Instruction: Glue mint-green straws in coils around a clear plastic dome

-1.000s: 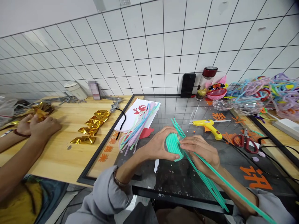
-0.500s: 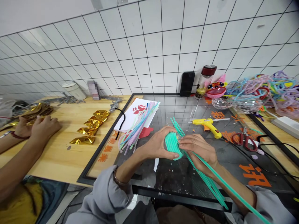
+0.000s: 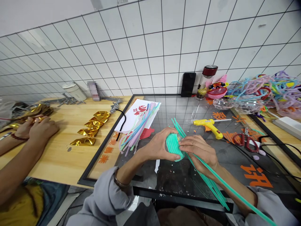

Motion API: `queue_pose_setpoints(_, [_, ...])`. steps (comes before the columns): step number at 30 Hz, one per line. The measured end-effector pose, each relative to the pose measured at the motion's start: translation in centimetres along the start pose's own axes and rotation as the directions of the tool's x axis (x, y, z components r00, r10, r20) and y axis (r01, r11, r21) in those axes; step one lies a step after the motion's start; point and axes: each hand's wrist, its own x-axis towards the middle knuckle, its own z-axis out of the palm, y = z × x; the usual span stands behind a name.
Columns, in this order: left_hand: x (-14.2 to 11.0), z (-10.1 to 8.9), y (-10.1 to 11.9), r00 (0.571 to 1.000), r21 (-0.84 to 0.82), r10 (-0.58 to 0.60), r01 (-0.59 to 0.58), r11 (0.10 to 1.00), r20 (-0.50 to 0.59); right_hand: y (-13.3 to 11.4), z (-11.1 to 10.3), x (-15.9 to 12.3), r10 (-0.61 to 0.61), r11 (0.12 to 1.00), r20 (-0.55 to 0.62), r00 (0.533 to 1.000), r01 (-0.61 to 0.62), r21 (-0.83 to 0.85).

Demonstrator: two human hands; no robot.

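My left hand (image 3: 155,147) is closed around a rounded piece wrapped in rows of green pipe cleaner (image 3: 173,145); a bit of clear plastic shows at its right edge. The fingers of my right hand (image 3: 202,152) press together against that edge. A long loose green strand (image 3: 237,191) runs from them down over my right forearm to the lower right. Under my right hand lies a bundle of green pipe cleaners (image 3: 211,185) on the dark glass. My right fingertips are partly hidden behind the other fingers.
A yellow glue gun (image 3: 209,126) and red-handled scissors (image 3: 248,141) lie to the right. Pastel pipe cleaners (image 3: 141,128) rest on white paper (image 3: 128,119). A lidded bottle (image 3: 207,83) and a phone (image 3: 188,84) stand by the wall. At left, another person's hands (image 3: 39,128) handle gold foil.
My hands and the wrapped piece barely shift; the loose strand's lower end swings slightly right. The other person's hands move a little left.
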Motion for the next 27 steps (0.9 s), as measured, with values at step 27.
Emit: queue_pose_setpoints(27, [2.3, -0.4, 0.1, 0.996, 0.007, -0.091, 0.091, 0.996, 0.016, 1.3, -0.6, 0.8, 0.009, 0.999, -0.04, 0.999, -0.012, -0.053])
